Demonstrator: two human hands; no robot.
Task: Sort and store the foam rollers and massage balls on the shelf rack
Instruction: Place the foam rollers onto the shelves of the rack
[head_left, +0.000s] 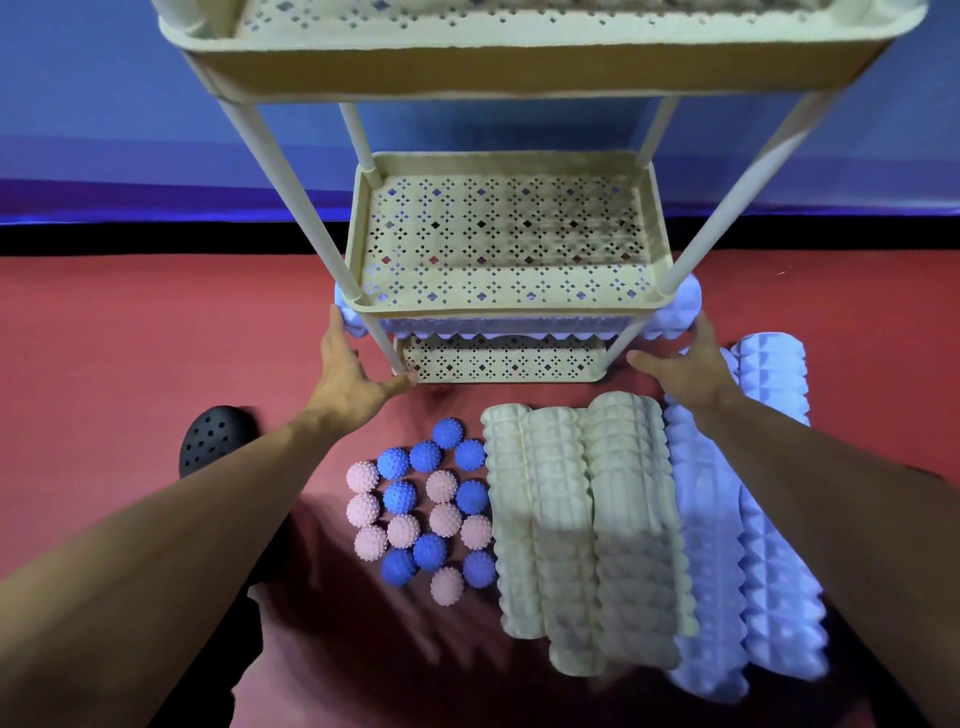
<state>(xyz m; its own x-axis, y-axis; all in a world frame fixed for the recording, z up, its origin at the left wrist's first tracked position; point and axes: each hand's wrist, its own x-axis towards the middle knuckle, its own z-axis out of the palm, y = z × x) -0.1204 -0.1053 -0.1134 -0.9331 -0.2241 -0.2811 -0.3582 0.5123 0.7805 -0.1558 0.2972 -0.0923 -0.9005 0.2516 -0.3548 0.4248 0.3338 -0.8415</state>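
Observation:
A cream three-tier shelf rack (363, 249) stands on the red floor. One lavender foam roller (678, 312) lies across its bottom tier, and both ends stick out past the legs. My left hand (348, 374) is spread flat, its fingertips at the roller's left end and its thumb by the rack's front left foot. My right hand (685, 364) is spread too, fingertips touching the roller's right end. Neither hand is wrapped around anything. On the floor nearer me lie three cream foam rollers (566, 519), two lavender foam rollers (769, 545) and several blue and pink spiky massage balls (421, 514).
The middle shelf (498, 234) and the top shelf (519, 57) hold nothing. A black perforated shoe (215, 436) shows at the left beside my forearm. A blue wall with a black baseboard runs behind the rack.

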